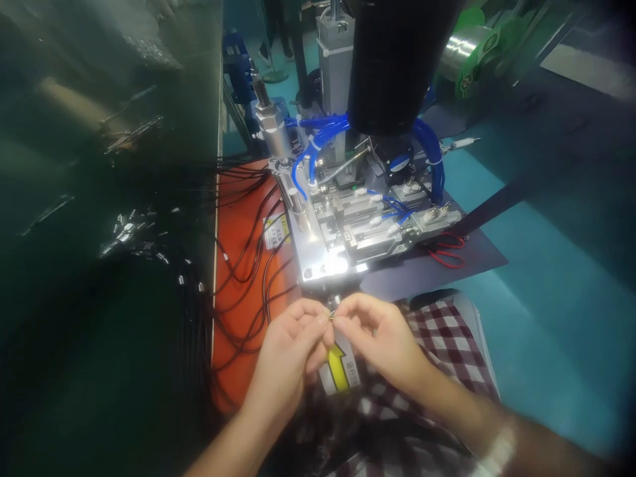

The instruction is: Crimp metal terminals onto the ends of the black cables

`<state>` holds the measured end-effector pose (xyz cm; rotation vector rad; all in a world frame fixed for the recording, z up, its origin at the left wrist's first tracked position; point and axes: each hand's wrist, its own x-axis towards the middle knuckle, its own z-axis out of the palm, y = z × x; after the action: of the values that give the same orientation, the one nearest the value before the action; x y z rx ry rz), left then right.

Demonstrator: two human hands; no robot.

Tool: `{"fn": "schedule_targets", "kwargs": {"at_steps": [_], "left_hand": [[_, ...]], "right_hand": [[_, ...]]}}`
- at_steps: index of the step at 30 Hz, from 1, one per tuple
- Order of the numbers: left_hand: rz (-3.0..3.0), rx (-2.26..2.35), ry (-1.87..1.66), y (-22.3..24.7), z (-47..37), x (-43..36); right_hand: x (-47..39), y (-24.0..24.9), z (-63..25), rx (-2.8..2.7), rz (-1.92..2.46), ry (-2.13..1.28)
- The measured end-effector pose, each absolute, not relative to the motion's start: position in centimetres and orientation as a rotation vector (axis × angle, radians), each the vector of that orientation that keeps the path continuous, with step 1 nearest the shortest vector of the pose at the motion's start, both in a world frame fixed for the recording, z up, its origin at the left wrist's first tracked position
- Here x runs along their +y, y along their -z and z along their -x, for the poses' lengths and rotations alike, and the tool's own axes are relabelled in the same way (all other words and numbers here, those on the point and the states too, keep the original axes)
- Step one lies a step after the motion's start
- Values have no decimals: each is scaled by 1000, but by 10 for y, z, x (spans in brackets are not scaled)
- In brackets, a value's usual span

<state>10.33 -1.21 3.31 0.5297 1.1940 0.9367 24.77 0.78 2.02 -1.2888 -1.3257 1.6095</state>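
A dark green tabletop (114, 377) fills the left side, with black cables and small shiny metal pieces (126, 228) lying on it. On the right is a blue-green floor (556, 331). Between them stands a metal machine (322, 232) with blue tubes and white fittings, and a thick black cylinder (397, 66) hangs over its rear part. Left of the machine is an orange surface (236, 212), crossed by black cables (191, 331) and bearing a white and yellow sticker (276, 232). A checkered cloth (442, 331) covers the person's lap. The left hand (295, 338) and right hand (377, 328) meet just in front of the machine's near edge, thumbs and forefingers drawn together in narrow pinches. A green-flanged spool (467, 50) shows at the upper right. A label with a yellow arrow (338, 371) lies below the hands, and a red wire (447, 255) loops beside the machine's right end. Smallest is a thin piece (332, 316), held between the fingertips of both hands; its far details are too small to tell.
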Motion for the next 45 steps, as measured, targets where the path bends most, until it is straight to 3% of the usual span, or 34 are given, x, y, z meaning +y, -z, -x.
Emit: {"fn": "schedule_targets", "kwargs": {"at_steps": [11,20,45], "left_hand": [[-848,1421,-866,-42,-106,-17],[-729,1439,-707,-41,-103,-13],[-608,1320,-854,-36,-106,-15]], "right_hand": [[9,-17,-252,-1337,1251,-1602],[12,-19,-255,-1266,1182,-1598],[7,-23,-250,-1302,1319,-1591]]}}
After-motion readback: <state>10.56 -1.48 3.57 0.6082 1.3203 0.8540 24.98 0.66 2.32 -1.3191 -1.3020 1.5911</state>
